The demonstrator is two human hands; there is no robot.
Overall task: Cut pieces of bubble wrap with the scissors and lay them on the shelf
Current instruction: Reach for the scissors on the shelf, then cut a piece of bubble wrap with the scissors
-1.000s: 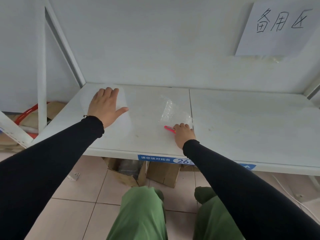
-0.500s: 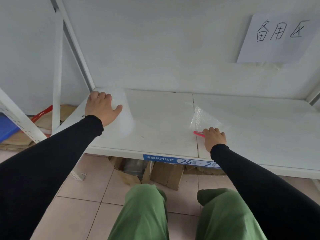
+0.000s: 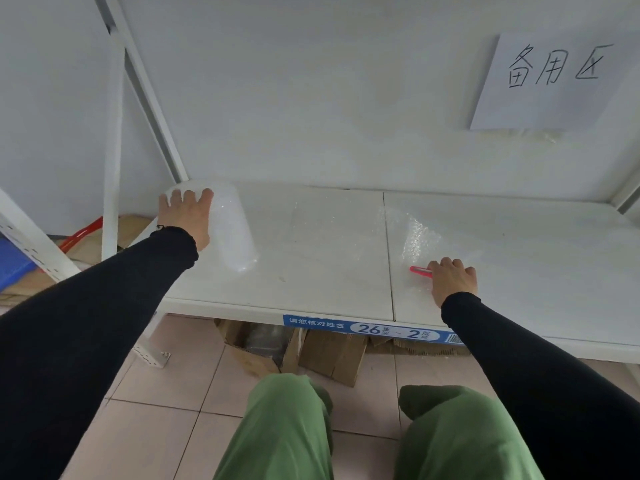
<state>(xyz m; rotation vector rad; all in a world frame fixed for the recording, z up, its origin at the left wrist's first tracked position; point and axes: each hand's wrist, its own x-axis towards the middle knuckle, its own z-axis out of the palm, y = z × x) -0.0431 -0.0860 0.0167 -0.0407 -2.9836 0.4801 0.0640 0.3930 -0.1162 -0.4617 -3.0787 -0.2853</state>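
A white roll of bubble wrap lies at the left end of the white shelf. My left hand rests on its left side, fingers laid over the far end. A clear sheet of bubble wrap lies flat on the shelf just right of the board seam. My right hand sits on the sheet's near edge and grips the pink scissors. Only the pink tip shows to the left of the fist; the rest is hidden in the hand.
A handwritten paper sign is taped to the back wall. A blue label runs along the shelf's front edge. Cardboard boxes sit on the tiled floor under the shelf. White shelf posts rise at the left. My green-trousered knees are below.
My right hand has slid to the right across the board seam, taking the scissors and the sheet along. My left hand has shifted further back and left on the roll.
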